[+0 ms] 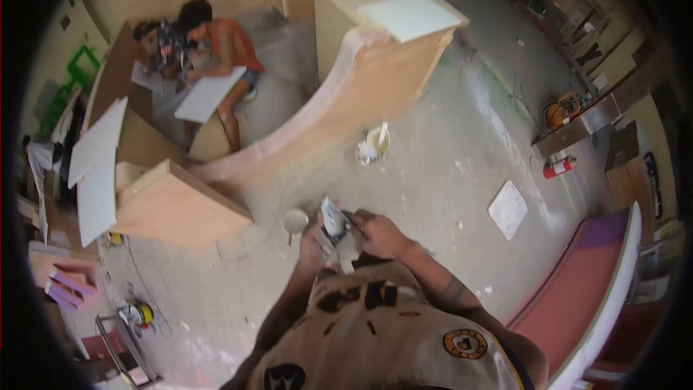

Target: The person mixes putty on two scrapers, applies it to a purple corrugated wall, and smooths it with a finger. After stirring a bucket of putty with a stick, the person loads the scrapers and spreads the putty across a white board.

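Note:
In the head view my left hand [312, 249] is closed around a pale, bluish-white pointed thing [332, 218], perhaps a packet or scrap of sheet, with a dark patch below it. My right hand [381, 235] is closed beside it, fingers pointing left, and a thin dark edge shows near its fingertips. What exactly it grips is too blurred to tell. Just left of my hands, a light round tub [295, 222] with a stick in it stands on the floor.
A curved wooden counter [310, 123] arcs ahead. Behind it, two people [224, 50] handle white panels [211, 94]. On the floor are a pale bucket [378, 141], a white board [508, 209] and a fire extinguisher [559, 167]. A red panel [570, 282] stands at right.

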A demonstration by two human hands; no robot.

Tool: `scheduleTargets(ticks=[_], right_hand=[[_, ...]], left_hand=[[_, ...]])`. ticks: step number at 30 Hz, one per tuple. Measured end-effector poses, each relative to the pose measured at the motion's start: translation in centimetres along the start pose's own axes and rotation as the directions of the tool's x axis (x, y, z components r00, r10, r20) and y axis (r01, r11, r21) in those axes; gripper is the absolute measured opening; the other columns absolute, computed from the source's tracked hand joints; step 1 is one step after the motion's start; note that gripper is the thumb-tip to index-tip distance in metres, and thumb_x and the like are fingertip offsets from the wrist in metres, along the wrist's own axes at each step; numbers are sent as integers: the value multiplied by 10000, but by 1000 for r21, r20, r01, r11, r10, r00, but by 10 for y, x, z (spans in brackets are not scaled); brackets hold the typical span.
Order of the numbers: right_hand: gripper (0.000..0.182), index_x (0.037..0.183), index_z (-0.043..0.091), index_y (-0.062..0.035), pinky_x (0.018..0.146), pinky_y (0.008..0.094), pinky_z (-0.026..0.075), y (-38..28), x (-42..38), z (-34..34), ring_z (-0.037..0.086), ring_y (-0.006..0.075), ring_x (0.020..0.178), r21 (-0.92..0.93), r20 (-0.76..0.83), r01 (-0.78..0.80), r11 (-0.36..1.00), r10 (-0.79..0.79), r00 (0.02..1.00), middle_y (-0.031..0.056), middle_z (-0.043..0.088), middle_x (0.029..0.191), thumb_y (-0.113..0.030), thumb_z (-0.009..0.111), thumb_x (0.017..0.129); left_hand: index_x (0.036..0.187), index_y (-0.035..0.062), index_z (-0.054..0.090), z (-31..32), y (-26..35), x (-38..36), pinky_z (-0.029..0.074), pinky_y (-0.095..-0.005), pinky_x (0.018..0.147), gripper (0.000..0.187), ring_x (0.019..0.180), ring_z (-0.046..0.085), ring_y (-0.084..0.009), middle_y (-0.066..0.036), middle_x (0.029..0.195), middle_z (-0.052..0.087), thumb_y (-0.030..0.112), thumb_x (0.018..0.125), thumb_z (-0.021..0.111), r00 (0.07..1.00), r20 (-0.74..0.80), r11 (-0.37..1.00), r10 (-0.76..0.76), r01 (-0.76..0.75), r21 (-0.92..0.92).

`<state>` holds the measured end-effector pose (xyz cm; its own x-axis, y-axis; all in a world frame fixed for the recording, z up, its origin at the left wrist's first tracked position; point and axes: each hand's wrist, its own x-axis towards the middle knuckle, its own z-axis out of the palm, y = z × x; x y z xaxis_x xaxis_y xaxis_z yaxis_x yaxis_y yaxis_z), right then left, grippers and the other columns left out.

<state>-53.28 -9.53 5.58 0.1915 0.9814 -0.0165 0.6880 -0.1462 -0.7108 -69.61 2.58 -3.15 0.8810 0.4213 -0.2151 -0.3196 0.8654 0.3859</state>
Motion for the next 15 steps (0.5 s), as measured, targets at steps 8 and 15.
scheduleTargets(ticks=[8, 15], right_hand=[[382, 1312, 631, -13, 969, 462, 504, 129, 30, -74, 638, 425, 1118, -59, 176, -82, 995, 91, 980, 256, 675, 1212, -224, 591, 996], [346, 1294, 570, -81, 924, 516, 506, 278, 75, -170, 640, 457, 1088, -167, 84, -519, 838, 537, 840, 280, 688, 1101, -209, 574, 973]], left_hand=[[1520, 105, 431, -14, 23, 80, 491, -453, 1011, 534, 1156, 610, -291, -106, 1312, 606, 201, 1001, 512, 927, -318, 978, 200, -169, 122], [1469, 103, 463, 22, 35, 205, 545, -458, 887, 507, 1018, 637, -286, -95, 1201, 596, 246, 985, 519, 904, -300, 930, 305, -215, 297]])
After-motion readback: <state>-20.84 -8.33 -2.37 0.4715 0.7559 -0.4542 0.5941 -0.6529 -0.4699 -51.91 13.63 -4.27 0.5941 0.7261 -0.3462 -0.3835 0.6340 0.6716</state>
